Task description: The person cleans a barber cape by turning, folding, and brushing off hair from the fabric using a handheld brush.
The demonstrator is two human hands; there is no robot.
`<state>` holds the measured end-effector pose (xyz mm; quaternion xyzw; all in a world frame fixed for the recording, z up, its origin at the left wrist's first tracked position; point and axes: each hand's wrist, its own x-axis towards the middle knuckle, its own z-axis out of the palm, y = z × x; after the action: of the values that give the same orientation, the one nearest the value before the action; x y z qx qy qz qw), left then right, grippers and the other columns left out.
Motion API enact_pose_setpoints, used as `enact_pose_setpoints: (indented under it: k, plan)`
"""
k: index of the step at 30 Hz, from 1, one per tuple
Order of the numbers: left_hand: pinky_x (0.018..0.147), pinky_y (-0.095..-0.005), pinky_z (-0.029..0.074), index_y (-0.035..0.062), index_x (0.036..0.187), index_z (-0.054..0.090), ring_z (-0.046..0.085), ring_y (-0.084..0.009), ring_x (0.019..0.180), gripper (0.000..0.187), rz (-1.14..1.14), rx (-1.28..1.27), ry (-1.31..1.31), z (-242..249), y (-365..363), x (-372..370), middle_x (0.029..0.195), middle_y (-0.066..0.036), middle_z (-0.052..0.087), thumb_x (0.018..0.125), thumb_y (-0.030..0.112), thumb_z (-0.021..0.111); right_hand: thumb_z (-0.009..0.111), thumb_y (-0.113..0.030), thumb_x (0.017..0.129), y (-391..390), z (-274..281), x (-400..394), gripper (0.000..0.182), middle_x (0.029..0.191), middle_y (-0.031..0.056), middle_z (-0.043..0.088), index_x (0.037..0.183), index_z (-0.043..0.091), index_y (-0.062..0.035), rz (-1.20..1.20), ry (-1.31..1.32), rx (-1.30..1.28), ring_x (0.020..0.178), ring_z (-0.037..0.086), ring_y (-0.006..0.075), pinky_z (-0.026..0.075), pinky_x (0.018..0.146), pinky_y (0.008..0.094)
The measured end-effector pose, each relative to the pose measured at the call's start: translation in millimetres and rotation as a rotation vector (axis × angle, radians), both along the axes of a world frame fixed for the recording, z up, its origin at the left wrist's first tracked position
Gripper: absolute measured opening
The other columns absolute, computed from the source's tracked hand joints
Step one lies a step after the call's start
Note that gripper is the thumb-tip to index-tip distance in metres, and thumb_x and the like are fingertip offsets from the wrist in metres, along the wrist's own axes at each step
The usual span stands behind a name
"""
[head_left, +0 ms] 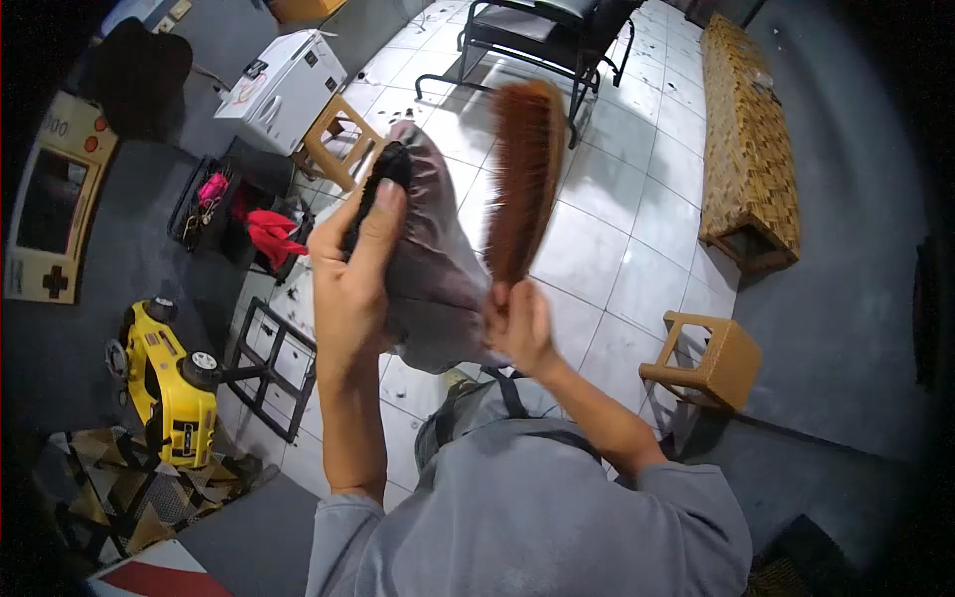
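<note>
Brushing, apparently: right grip (521,326) holds long brown-bristled brush (522,179), left grip (358,244) clasps grey gathered fabric (430,264); next stroke likely needs tautness.

You wear a gray shirt (537,507) with short sleeves (701,507). Past the shirt's front edge, darker cloth (460,413) with a black band (512,396) shows. Beyond the shirt's sleeves, your left hand (353,264) and right hand (524,328) are bare.

A soft grey fabric piece (423,254), creased and gathered along one side with a black strip at its upper left, hangs just left of a motion-blurred, nearly upright brush (524,179), its reddish-brown bristles facing the fabric.
</note>
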<state>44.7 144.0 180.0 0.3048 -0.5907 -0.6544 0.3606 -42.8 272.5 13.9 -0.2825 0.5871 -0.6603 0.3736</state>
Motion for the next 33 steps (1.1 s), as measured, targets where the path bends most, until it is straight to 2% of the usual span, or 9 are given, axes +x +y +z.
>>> enact_pose_setpoints:
  k: [5, 9, 11, 15, 17, 22, 27, 30, 33]
  plan:
    - [0.069, -0.0218, 0.048, 0.0002, 0.105, 0.056, 0.059, -0.0107, 0.084, 0.027, -0.085, 0.015, 0.124, 12, 5, -3, 0.096, -0.006, 0.061, 0.089, 0.022, 0.055, 0.034, -0.027, 0.095, -49, -56, 35, 0.031, 0.073, 0.0153, 0.057, 0.109, 0.049, -0.0042, 0.081, 0.347, -0.211, 0.062, 0.059, 0.0309, 0.046, 0.053, 0.0405]
    - [0.069, -0.0223, 0.047, 0.0028, 0.112, 0.054, 0.058, -0.0087, 0.077, 0.031, 0.367, 0.115, 0.442, 25, 7, 1, 0.091, -0.002, 0.059, 0.091, 0.026, 0.051, 0.036, -0.018, 0.092, 9, -194, -5, 0.03, 0.098, 0.0176, 0.059, 0.119, 0.046, -0.0118, 0.557, 1.027, 0.473, 0.076, 0.061, 0.0349, 0.049, 0.064, 0.0434]
    - [0.075, -0.028, 0.05, 0.0039, 0.115, 0.05, 0.06, -0.0138, 0.086, 0.036, 0.073, 0.018, 0.53, 33, 2, 20, 0.098, -0.006, 0.059, 0.092, 0.031, 0.048, 0.038, -0.026, 0.09, 58, -288, -35, 0.031, 0.091, 0.0162, 0.062, 0.111, 0.055, -0.0107, 0.745, 0.878, 0.903, 0.083, 0.062, 0.0337, 0.049, 0.066, 0.0448]
    - [0.077, -0.0297, 0.05, 0.0034, 0.111, 0.052, 0.06, -0.0154, 0.088, 0.036, 0.121, 0.104, 0.643, 27, -7, 26, 0.099, -0.008, 0.06, 0.092, 0.033, 0.047, 0.034, -0.037, 0.091, 100, -299, -66, 0.044, 0.072, 0.0189, 0.061, 0.088, 0.063, -0.0043, 0.388, 0.729, 1.056, 0.07, 0.063, 0.0331, 0.049, 0.06, 0.0428]
    - [0.075, -0.0263, 0.048, 0.0026, 0.113, 0.051, 0.059, -0.0138, 0.084, 0.036, 0.125, 0.13, 0.559, 22, -3, 23, 0.098, -0.007, 0.059, 0.091, 0.031, 0.049, 0.033, -0.043, 0.092, 86, -286, -79, 0.047, 0.062, 0.0137, 0.054, 0.079, 0.058, -0.0051, 0.233, 0.584, 0.998, 0.058, 0.055, 0.0266, 0.044, 0.051, 0.0384]
    - [0.077, -0.0223, 0.042, -0.0012, 0.111, 0.058, 0.055, -0.0088, 0.082, 0.032, 0.025, -0.084, 0.18, 12, 3, 14, 0.093, -0.003, 0.062, 0.088, 0.02, 0.055, 0.031, -0.052, 0.092, 6, -42, -57, 0.047, 0.053, -0.0033, 0.034, 0.074, 0.043, -0.0113, -0.034, -0.497, 0.143, 0.037, 0.029, 0.0069, 0.022, 0.03, 0.0248]
    - [0.077, -0.0198, 0.04, -0.0012, 0.117, 0.055, 0.051, -0.0066, 0.084, 0.035, -0.239, -0.302, 0.021, 18, 11, -2, 0.096, -0.004, 0.061, 0.087, 0.018, 0.055, 0.03, -0.039, 0.096, -12, -21, -6, 0.043, 0.084, 0.0126, 0.054, 0.107, 0.048, -0.0019, 0.193, 0.085, -0.295, 0.076, 0.052, 0.0177, 0.043, 0.067, 0.0294]
    - [0.068, -0.0187, 0.041, -0.001, 0.111, 0.06, 0.051, -0.0048, 0.076, 0.031, -0.149, -0.203, 0.043, 28, 8, 5, 0.09, -0.004, 0.062, 0.087, 0.019, 0.056, 0.034, -0.033, 0.095, -16, -43, -2, 0.038, 0.094, 0.018, 0.06, 0.121, 0.047, -0.0086, 0.394, 0.429, 0.075, 0.082, 0.06, 0.0273, 0.048, 0.072, 0.0357]
    - [0.071, -0.0206, 0.044, 0.0003, 0.111, 0.056, 0.056, -0.009, 0.08, 0.031, 0.158, -0.141, 0.198, 23, -12, 26, 0.095, -0.005, 0.06, 0.089, 0.022, 0.055, 0.039, -0.02, 0.09, 28, -206, -25, 0.029, 0.085, 0.0151, 0.062, 0.115, 0.051, -0.0116, 0.566, 0.997, 0.455, 0.068, 0.059, 0.0353, 0.048, 0.061, 0.0433]
